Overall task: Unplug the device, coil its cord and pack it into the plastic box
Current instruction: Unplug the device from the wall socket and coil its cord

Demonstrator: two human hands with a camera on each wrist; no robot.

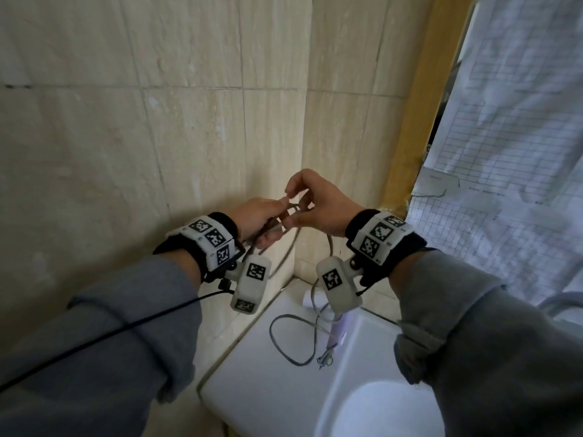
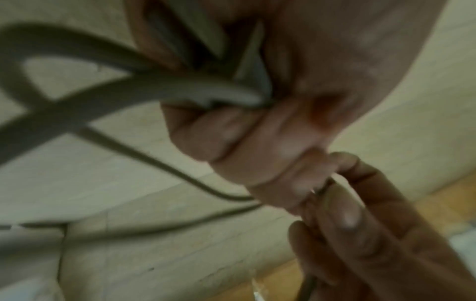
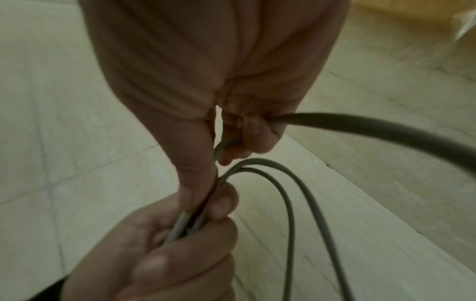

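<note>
Beige tiled wall (image 1: 157, 121); white sink (image 1: 284, 389); gridded sheet (image 1: 504, 152).

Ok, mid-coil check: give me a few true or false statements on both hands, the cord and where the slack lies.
1. The left hand grips several loops of the cord. True.
2. The right hand hangs free, holding nothing. False: it pinches the cord beside the left hand.
3. All the cord is already gathered in the hands. False: a loose loop lies on the white sink below.
4. Both hands are raised in front of a tiled wall. True.

Both hands (image 1: 285, 216) grip the grey cord (image 1: 284, 339).
</note>
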